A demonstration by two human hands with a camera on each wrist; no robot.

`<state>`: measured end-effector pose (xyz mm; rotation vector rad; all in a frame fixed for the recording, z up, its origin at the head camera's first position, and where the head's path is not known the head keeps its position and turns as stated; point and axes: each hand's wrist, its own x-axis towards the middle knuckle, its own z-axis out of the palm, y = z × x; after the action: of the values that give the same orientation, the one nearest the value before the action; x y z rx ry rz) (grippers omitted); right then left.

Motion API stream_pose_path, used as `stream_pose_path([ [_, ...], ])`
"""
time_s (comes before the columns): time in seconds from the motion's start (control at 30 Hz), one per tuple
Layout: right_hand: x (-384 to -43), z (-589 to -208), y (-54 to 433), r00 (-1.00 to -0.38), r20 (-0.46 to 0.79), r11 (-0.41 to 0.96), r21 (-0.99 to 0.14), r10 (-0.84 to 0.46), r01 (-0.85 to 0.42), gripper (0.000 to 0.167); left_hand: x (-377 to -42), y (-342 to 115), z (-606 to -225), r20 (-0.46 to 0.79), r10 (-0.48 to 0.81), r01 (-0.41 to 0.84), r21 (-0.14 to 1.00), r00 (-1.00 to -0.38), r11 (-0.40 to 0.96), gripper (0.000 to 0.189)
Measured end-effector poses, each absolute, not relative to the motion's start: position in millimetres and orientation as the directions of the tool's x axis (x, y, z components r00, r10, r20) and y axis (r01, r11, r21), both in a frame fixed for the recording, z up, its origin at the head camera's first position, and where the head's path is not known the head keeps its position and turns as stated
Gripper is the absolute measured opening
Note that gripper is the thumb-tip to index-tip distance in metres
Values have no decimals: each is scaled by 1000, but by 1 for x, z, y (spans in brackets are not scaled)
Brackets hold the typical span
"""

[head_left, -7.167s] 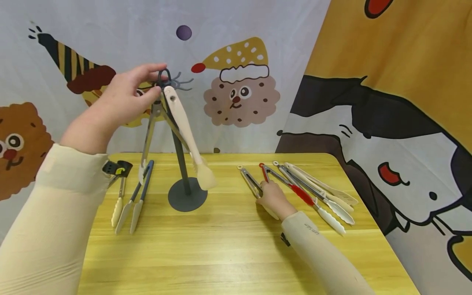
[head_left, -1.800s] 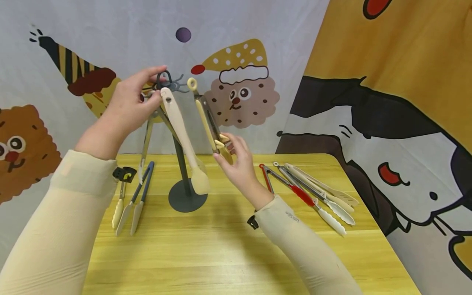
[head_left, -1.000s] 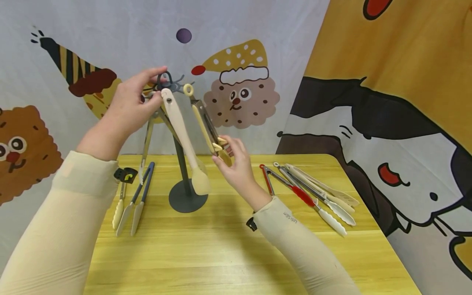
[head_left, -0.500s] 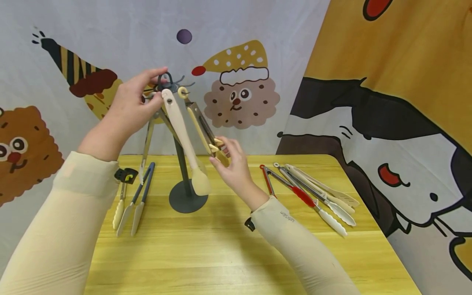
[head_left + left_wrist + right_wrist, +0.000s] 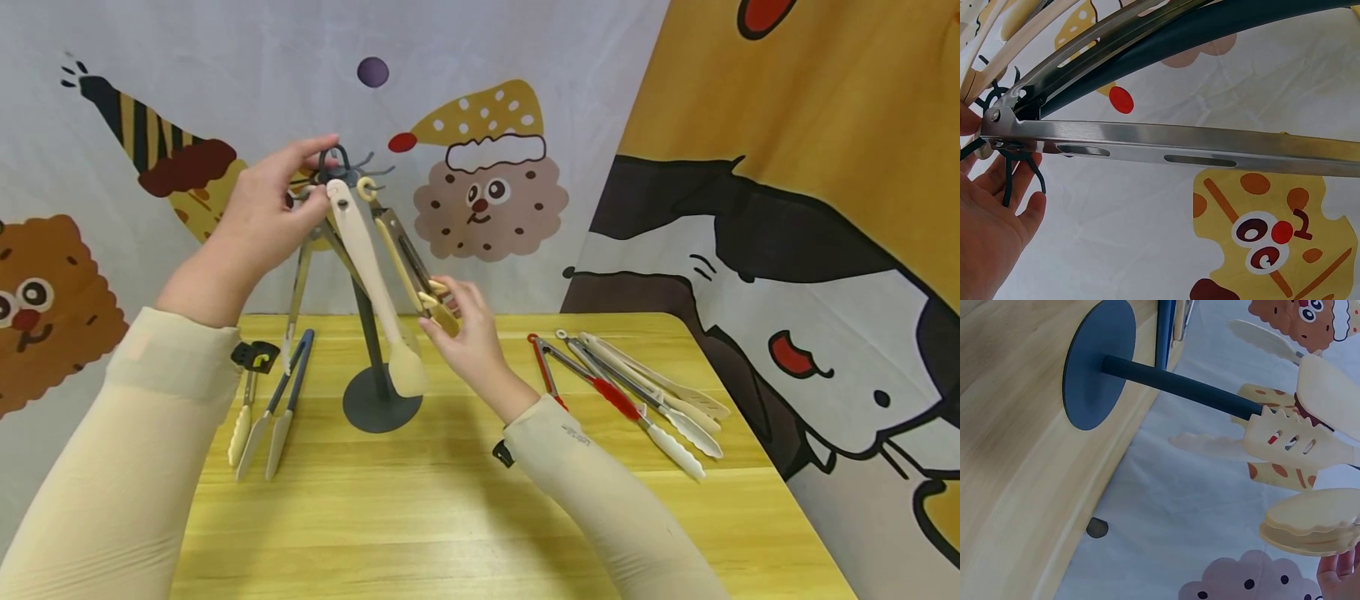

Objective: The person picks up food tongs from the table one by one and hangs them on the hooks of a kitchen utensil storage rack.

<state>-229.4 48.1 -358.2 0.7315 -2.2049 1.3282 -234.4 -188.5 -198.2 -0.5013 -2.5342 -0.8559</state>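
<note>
My left hand (image 5: 258, 208) grips the top of a dark grey hook stand (image 5: 367, 325), thumb below the ring of hooks and fingers by the top loop. From the hooks hang cream tongs (image 5: 365, 250) with a spatula-like end and steel tongs (image 5: 300, 283), whose arms spread wide in the left wrist view. In my right hand (image 5: 471, 337) are small yellow-and-steel tongs (image 5: 408, 258), held near their lower end. Their yellow ring (image 5: 367, 188) is right at a hook on the stand's right side. In the right wrist view, their pale scalloped heads (image 5: 1313, 512) lie together above my fingers.
On the table's right lie red-handled tongs (image 5: 617, 398), steel tongs with white tips (image 5: 693, 433) and cream tongs with a slotted end (image 5: 675, 379). Blue tongs (image 5: 297, 375) and small yellow-tipped tongs (image 5: 240, 433) lie left of the stand's round base (image 5: 381, 412). A printed curtain hangs behind.
My right hand has picked the yellow tongs up from the table's right side and carried them left. Lately their ring moved left and slightly down to the hook. My left hand stays on the stand.
</note>
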Motion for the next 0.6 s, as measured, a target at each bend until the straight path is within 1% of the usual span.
stream_pose_path([
  [0.6,-232,-357,43,-782,573,410,-669,-246,-620,57,-234,-187,-197,503,202,467,483,-840,741,53],
])
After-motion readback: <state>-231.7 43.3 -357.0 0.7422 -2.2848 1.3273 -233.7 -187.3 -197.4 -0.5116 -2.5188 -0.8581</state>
